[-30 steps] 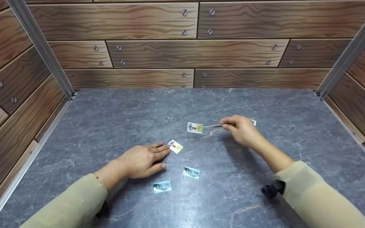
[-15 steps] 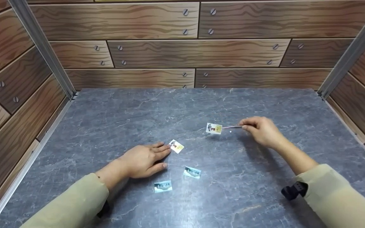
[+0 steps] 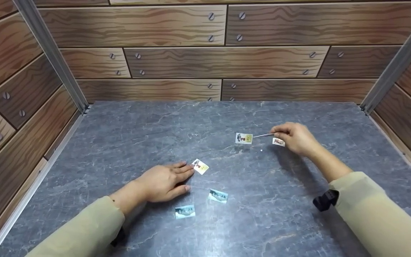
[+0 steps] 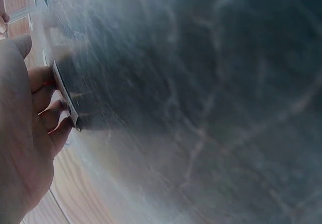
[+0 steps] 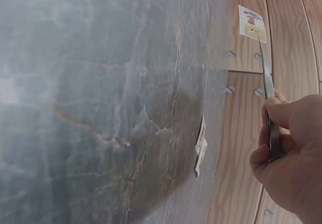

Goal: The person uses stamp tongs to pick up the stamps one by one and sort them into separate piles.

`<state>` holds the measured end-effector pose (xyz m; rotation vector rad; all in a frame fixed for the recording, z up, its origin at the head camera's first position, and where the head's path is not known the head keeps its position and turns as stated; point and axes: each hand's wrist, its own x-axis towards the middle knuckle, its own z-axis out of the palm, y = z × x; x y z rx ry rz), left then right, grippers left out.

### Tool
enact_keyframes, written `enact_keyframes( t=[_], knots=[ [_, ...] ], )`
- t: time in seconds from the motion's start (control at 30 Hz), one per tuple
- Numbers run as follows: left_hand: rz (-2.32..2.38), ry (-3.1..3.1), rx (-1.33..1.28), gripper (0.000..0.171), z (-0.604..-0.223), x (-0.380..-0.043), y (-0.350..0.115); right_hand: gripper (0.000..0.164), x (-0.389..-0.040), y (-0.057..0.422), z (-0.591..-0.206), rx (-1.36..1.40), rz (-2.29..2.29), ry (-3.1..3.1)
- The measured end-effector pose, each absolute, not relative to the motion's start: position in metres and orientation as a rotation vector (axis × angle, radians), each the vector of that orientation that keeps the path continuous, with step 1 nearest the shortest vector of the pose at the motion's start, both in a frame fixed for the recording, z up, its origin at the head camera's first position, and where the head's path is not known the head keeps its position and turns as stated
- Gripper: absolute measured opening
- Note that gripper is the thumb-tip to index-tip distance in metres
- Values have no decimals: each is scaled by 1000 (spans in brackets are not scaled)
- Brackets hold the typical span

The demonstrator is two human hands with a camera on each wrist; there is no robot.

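Right hand has tweezers gripped, pinching a little picture card by one edge, up off the bench. Left hand lies fingers extended, at another card. Loosen that squeeze and the held one could drop; overdo it, probably a crease.

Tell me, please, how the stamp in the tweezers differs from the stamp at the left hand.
The held stamp is raised off the table by tweezers in the right hand; the other stamp lies on the table, against the left hand. In the head view, the held stamp sits nearly straight, while the other stamp is turned diagonally. Both have dark, red and yellow print.
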<state>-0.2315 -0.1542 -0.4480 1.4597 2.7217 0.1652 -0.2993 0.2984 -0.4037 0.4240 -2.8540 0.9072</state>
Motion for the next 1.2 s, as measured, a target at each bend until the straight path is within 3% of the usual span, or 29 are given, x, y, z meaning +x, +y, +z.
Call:
enact_keyframes(
  t=[0.47, 1.2],
  knots=[
    [166, 2724, 1462, 63, -449, -231, -154, 16, -324, 288, -422, 434, 920, -2848],
    [173, 2736, 1457, 63, -450, -231, -155, 17, -330, 289, -434, 418, 886, -2759]
  ],
)
